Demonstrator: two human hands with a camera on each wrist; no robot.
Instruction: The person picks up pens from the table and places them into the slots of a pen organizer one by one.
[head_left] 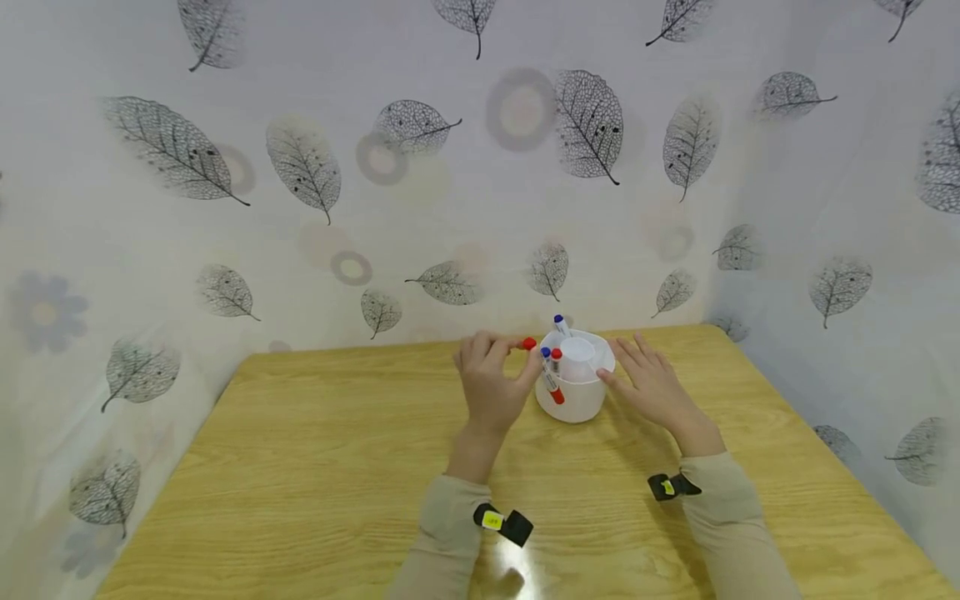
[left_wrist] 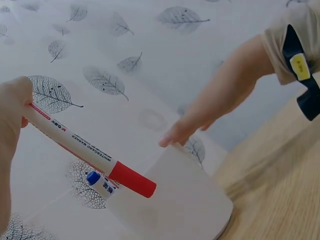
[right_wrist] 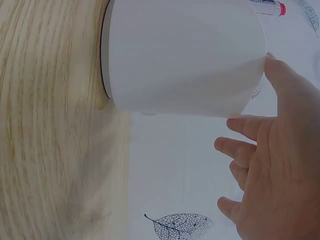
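Note:
My left hand [head_left: 491, 379] pinches a red whiteboard marker [left_wrist: 75, 142] near its upper end. The marker slants with its red cap [head_left: 557, 396] downward, in front of the left side of a white round pen organizer [head_left: 572, 404]. Whether the cap touches the organizer's wall I cannot tell. On the organizer's right side, my right hand [head_left: 648, 383] rests its thumb and forefinger at the rim, the other fingers spread, as the right wrist view shows. Inside the organizer stand a blue-ended marker [head_left: 561, 325] at the back, with another blue-ended marker [head_left: 546, 353] and a red-ended marker [head_left: 557, 355] at the front left.
The organizer stands on a wood-grain table [head_left: 315, 467], near its back edge. A pale wall covering [head_left: 465, 208] with leaf prints rises behind the table and along both sides. Black straps with small yellow labels [head_left: 492, 521] sit on both wrists.

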